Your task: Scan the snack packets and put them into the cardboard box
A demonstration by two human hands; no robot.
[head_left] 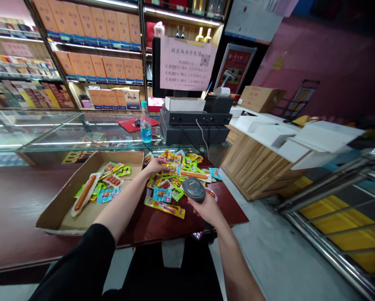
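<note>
My right hand (208,209) is wrapped round the handle of a dark grey barcode scanner (193,188), its head over the near right side of a pile of snack packets. My left hand (158,165) reaches into the far left of that pile, its fingers closed on a yellow snack packet (171,169). Around it lie yellow, green and blue packets, among them a long yellow packet (165,207) and a wrapped sausage (193,174). To the left, a shallow cardboard box (59,209) holds several packets and a large wrapped sausage (86,192).
The dark red table (12,209) meets a glass counter (59,129). On the counter stand a bottle of blue drink (146,125), a black cash drawer (193,133) and a monitor with a paper notice (187,62). A metal railing (325,251) is at right.
</note>
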